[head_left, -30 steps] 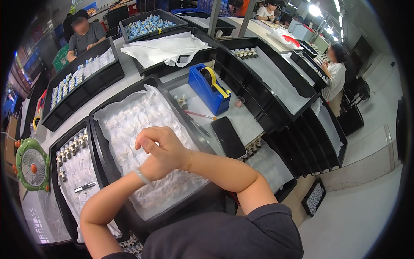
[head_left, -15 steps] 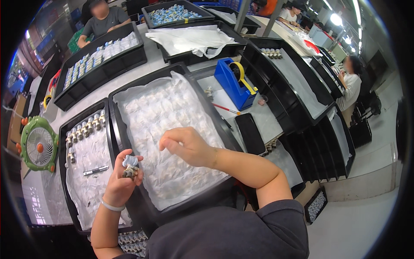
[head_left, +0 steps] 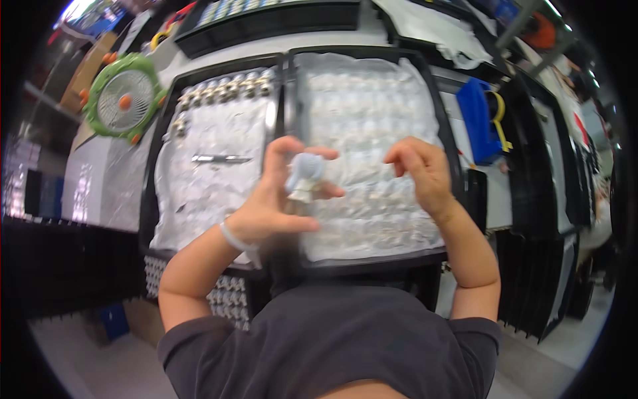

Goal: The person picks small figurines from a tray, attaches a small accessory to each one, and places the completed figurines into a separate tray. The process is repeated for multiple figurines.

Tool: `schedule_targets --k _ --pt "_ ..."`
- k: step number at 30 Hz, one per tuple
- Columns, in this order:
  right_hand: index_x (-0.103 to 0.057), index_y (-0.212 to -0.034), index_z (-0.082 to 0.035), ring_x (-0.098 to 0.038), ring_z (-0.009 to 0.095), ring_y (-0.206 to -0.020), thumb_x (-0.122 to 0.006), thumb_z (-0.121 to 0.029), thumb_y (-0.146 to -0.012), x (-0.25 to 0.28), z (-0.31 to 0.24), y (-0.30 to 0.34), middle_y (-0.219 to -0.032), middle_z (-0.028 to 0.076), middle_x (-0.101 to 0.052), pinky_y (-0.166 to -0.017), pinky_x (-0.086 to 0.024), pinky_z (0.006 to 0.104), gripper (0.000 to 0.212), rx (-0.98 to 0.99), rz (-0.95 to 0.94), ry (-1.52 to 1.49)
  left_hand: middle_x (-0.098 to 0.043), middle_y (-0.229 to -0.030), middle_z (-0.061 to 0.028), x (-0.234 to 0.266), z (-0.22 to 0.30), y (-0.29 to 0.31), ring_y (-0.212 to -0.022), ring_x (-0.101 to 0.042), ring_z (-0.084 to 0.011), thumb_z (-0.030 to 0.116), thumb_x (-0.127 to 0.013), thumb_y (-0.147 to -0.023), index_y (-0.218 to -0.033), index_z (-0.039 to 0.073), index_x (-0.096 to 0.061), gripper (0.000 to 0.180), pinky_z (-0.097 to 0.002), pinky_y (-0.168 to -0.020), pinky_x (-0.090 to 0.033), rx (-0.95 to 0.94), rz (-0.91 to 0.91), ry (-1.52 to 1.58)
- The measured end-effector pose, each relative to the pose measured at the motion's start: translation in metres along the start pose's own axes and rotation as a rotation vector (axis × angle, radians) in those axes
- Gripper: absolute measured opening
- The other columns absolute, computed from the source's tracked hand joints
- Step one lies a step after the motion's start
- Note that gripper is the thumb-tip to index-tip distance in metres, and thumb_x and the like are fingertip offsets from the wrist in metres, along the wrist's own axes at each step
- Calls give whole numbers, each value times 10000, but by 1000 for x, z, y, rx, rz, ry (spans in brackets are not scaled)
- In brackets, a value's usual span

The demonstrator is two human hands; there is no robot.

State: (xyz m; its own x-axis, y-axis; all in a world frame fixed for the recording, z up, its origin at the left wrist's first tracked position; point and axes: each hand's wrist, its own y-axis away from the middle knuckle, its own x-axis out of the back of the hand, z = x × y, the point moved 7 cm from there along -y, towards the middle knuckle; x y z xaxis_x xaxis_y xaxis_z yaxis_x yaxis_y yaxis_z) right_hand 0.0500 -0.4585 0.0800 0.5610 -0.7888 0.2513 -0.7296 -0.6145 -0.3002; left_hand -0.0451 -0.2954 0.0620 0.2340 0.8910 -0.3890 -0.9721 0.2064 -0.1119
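My left hand (head_left: 266, 203) holds a small figurine-like piece (head_left: 306, 174), with a grey-blue rounded top and a cream and metallic lower part. The fingers curve around it, and motion blurs its detail. My right hand (head_left: 430, 178) hovers apart from it, over the right side of a paper-covered tray, thumb and fingers drawn together. Whether anything is between those fingertips cannot be made out. Thin white paper (head_left: 365, 120) lies over rows of small pieces in that tray. In the black tray to the left, similar pieces (head_left: 229, 88) stand in a row along the far edge.
A silver and black pen (head_left: 220, 159) lies on the left tray's paper. Left of it stands a green fan (head_left: 125, 100). A blue tape dispenser (head_left: 480, 123) with yellow tape is at the right, beside stacked black trays (head_left: 541, 173). Another black tray (head_left: 266, 30) sits at the back.
My view has swung left and down over the two trays. My left hand has moved from the left tray's edge over the gap between trays, still with the piece; the right hand has drawn rightward.
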Motion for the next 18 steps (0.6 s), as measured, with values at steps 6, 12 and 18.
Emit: schedule_targets --k 6,12,18 --pt "-582 -751 -4 -417 55 -539 -425 -202 -899 -4 -2 -2 -576 9 -478 -513 -338 199 293 53 -15 -16 -414 -1186 -103 -2 16 2 -965 -491 -185 38 -731 -593 -1171 132 -310 721 -311 -773 -406 -282 -19 -730" --pt "-582 -754 -4 -401 49 -531 -429 -223 -903 -3 4 -2 -566 1 -461 -503 -322 195 306 37 -26 -5 -448 -959 -97 -7 25 3 -879 -468 -255 90 -749 -518 -1070 100 -524 596 -320 -762 -394 -237 163 -1222" --pt "-582 -754 -2 -411 49 -551 -426 -208 -902 -8 4 -2 -574 0 -465 -517 -326 193 297 14 -40 1 -476 -915 -95 -3 23 4 -863 -470 -270 128 -747 -527 -1078 102 -525 595 -345 -759 -398 -242 205 -1298"
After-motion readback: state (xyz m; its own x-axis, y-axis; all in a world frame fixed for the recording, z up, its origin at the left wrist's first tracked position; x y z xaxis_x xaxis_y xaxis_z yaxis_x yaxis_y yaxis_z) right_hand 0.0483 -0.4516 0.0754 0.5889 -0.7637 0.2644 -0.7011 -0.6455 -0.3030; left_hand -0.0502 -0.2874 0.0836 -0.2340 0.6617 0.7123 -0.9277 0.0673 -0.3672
